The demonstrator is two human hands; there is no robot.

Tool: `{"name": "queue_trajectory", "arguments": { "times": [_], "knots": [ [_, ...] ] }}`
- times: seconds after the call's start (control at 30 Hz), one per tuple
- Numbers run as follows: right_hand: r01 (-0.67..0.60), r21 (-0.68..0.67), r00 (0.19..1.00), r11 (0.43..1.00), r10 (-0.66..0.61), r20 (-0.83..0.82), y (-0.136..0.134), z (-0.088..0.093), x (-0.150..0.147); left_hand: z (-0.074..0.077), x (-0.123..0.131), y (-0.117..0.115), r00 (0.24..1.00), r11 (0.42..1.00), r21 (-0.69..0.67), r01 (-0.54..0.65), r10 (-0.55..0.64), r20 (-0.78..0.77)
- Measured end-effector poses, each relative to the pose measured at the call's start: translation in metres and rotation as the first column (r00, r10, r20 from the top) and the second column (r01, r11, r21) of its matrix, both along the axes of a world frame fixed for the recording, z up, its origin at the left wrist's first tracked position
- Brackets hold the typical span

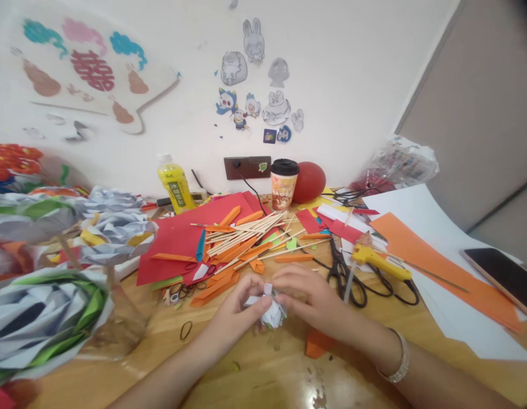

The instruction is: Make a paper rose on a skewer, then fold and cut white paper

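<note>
Both my hands meet over the wooden table [254,369] around a small folded white paper piece [272,309] with a bit of green in it. My left hand [240,309] pinches it from the left, fingers curled shut on it. From the right, my right hand [312,298] covers and grips the same piece; a pale bracelet [399,363] circles that wrist. Just beyond my hands lie wooden sticks [246,233] on red paper sheets [182,238] and orange paper strips [216,284].
Black scissors [344,272] and a yellow glue gun [380,261] lie right of my hands. A phone [502,272] rests on white and orange sheets far right. Large paper flowers [37,312] crowd the left. A yellow bottle [173,184], a cup [283,184] and a red ball [310,180] stand by the wall.
</note>
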State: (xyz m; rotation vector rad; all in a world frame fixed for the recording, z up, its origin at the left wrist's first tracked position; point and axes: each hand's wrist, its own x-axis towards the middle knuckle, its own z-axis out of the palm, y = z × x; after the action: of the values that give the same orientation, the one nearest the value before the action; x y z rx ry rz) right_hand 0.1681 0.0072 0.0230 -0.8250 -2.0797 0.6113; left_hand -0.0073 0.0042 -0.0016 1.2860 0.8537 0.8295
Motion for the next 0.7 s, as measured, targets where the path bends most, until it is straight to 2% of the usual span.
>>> {"name": "queue_trajectory", "arguments": {
  "times": [0.1, 0.2, 0.37, 0.5, 0.6, 0.7],
  "knots": [
    [-0.045, -0.101, 0.997, 0.994, 0.038, -0.068, 0.004, -0.001, 0.001, 0.003, 0.000, -0.001, 0.997, 0.999, 0.050, 0.007, -0.003, -0.081],
    [-0.028, -0.176, 0.997, 0.984, 0.015, -0.075, 0.003, -0.005, -0.001, 0.005, 0.000, -0.001, 0.987, 0.991, 0.137, 0.003, 0.020, -0.162],
    [0.059, -0.253, 0.995, 0.966, -0.079, -0.068, 0.002, -0.010, -0.004, -0.001, 0.001, 0.001, 0.974, 0.981, 0.183, -0.060, 0.098, -0.204],
    [0.096, -0.254, 0.993, 0.962, -0.112, -0.050, 0.004, -0.013, -0.004, -0.002, 0.002, 0.002, 0.946, 0.956, 0.281, -0.090, 0.170, -0.276],
    [0.091, -0.221, 0.993, 0.971, -0.106, -0.057, 0.004, -0.016, -0.004, 0.001, 0.001, 0.001, 0.934, 0.948, 0.316, -0.039, 0.147, -0.326],
    [0.112, -0.249, 0.991, 0.962, -0.126, -0.042, 0.004, -0.018, -0.004, 0.004, 0.001, 0.000, 0.933, 0.946, 0.323, -0.035, 0.147, -0.329]
  ]
}}
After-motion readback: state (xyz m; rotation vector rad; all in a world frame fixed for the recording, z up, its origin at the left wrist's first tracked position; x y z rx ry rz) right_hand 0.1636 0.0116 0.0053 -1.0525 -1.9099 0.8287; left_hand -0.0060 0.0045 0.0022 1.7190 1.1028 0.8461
